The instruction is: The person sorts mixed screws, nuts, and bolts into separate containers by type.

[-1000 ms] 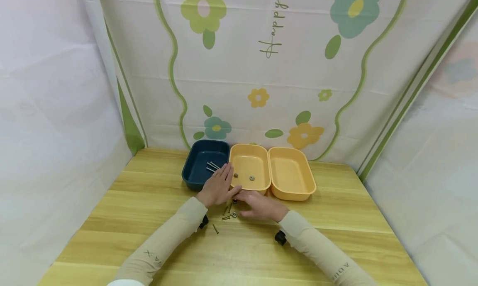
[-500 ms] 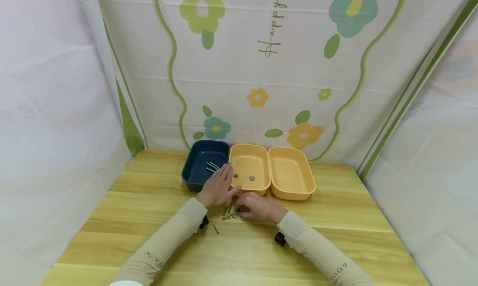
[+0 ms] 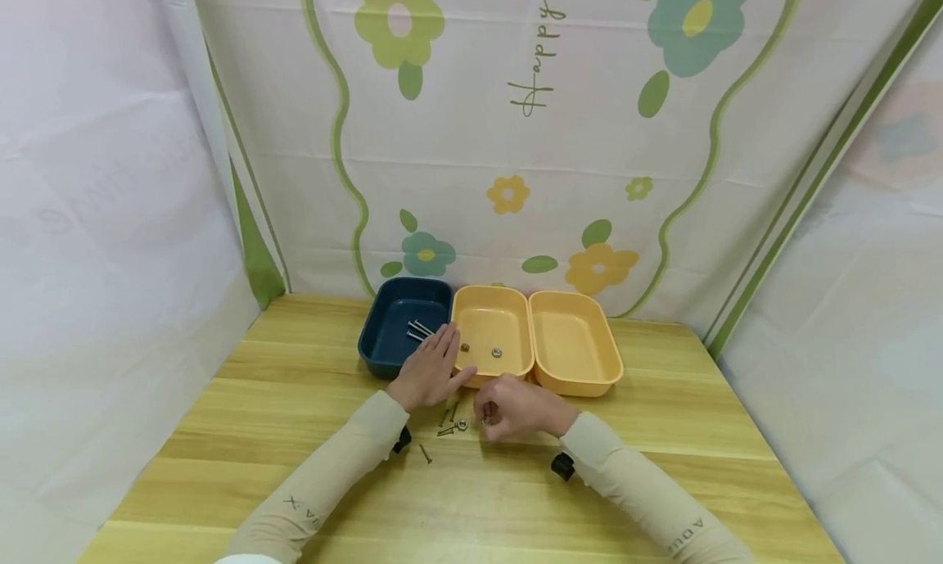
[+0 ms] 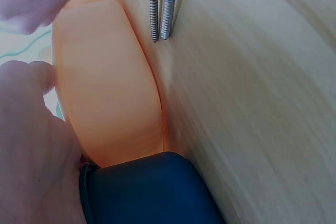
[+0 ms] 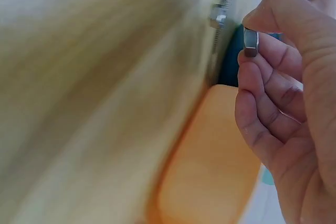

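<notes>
My right hand (image 3: 521,407) pinches a hex nut (image 5: 251,42) between thumb and forefinger, in front of the middle yellow box (image 3: 492,298). My left hand (image 3: 429,372) rests with fairly straight fingers over the near corner where the navy box (image 3: 368,355) meets that yellow box. On the table between the hands lie another nut (image 3: 462,425) and several screws (image 3: 453,411), two of them side by side in the left wrist view. A single screw (image 3: 426,453) lies closer to me. Long screws (image 3: 418,327) are in the navy box, partly hidden by my left fingers.
Two small nuts, one of them a shiny nut (image 3: 497,353), lie inside the middle box. A second yellow box (image 3: 578,304) adjoins it on the right. Behind the boxes hangs a flowered cloth (image 3: 442,138), and the wooden table (image 3: 280,400) extends around them.
My right hand has picked a nut up from beside the screws and drawn it slightly to the right, toward me. My left hand has stayed in place.
</notes>
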Available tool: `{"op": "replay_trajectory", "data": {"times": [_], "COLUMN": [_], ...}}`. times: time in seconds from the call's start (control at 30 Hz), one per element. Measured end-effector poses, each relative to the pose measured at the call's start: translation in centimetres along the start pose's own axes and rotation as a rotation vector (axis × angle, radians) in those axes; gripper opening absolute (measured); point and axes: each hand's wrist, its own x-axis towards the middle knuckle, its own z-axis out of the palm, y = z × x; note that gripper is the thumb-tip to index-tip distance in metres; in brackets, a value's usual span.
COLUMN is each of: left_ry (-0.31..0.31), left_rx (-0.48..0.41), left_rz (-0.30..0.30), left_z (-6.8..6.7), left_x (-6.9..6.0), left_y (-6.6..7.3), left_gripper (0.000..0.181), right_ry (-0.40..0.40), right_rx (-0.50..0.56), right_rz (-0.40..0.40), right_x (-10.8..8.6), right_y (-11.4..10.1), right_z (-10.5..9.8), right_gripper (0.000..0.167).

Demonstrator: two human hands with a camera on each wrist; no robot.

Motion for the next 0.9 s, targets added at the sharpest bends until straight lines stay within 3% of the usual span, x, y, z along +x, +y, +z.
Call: {"op": "replay_trajectory", "data": {"times": [0.23,0.5,0.9], "left_ry": [-0.029,-0.043,-0.054], "left_rx": [0.031,0.016,0.003], "left_rz": [-0.011,-0.026,-0.017], "left_z": [0.2,-0.7,-0.4], "left_x": [0.3,0.0,0.1], "left_y": [-0.2,0.2,0.0], "left_gripper": [0.087,0.088,0.090], "right_ry": [0.036,0.063,0.107], "right_rx": [-0.037,-0.066,-0.143], "right_rz": [-0.036,-0.013,-0.007], "right_x": [-0.1,0.1,1.8], "right_y": [-0.2,-0.1,0.6], "right_z": [-2.6,-5.4,-7.8], "right_gripper": [0.005,0.003,0.006]}}
